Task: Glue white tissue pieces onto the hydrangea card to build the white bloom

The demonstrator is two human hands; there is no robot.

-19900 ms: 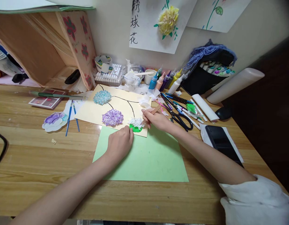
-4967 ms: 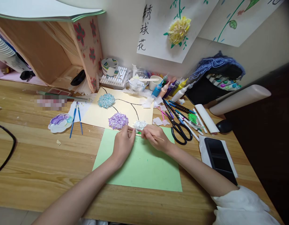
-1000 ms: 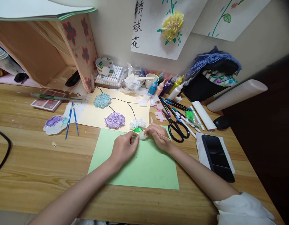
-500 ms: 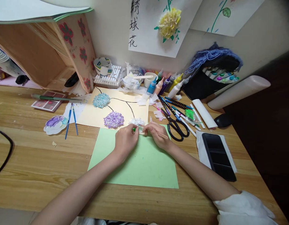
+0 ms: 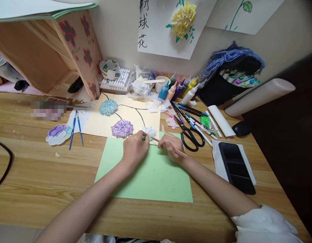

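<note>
My left hand [image 5: 135, 147] is closed in a pinch at the paper's lower edge, with a small green piece [image 5: 144, 138] partly showing at its fingertips. What that piece is remains unclear. My right hand [image 5: 173, 145] grips a slim wooden stick [image 5: 180, 152], its tip pointing left toward the left fingers. Just beyond both hands, a white paper-petal flower [image 5: 149, 131] sits on the cream paper [image 5: 95, 125], partly covered by my fingers. Blue [image 5: 108, 107] and purple [image 5: 122, 128] petal flowers lie on the same sheet, joined by drawn black stems. A green sheet [image 5: 150, 182] lies under my hands.
Black scissors [image 5: 192, 137] and several pens [image 5: 191, 111] lie to the right, by a black palette case [image 5: 236, 168]. Paint bottles [image 5: 171, 91], a cup [image 5: 161, 84] and a bowl of white scraps [image 5: 140, 88] line the wall. Two brushes [image 5: 73, 130] and a paint palette [image 5: 58, 134] are left.
The right hand has drawn slightly right and down with the wooden stick, opening a gap between the hands. More of the white flower shows. The left hand stays pinched nearly in place.
</note>
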